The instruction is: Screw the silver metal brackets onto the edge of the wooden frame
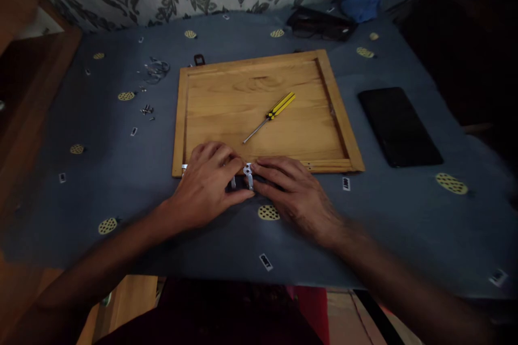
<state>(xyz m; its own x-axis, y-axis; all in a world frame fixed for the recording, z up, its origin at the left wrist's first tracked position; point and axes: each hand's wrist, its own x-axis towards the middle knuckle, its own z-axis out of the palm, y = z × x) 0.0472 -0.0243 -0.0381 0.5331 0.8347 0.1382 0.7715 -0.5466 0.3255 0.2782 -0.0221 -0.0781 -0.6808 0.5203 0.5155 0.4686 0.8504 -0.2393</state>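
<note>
A framed wooden panel (251, 86) lies face up on the cloth, with a yellow and black screwdriver (270, 115) resting across it. At its near edge, a small silver metal hook (248, 175) with holes in its top plate sits between my hands. My left hand (208, 188) is closed beside the hook, its thumb tip at the hook's lower end and its other fingers bent over the panel's edge. Fingers of my right hand (295, 188) pinch at the hook from the right. More silver metal shows beneath my left hand, partly hidden.
Left of the panel are several loose silver hooks (156, 70) and a little pile of screws (147, 110). A black phone (400, 126) lies on the right. At the back are dark glasses (321, 26) and a blue cloth (361, 5). Dark patterned cloth (182, 259) covers the table.
</note>
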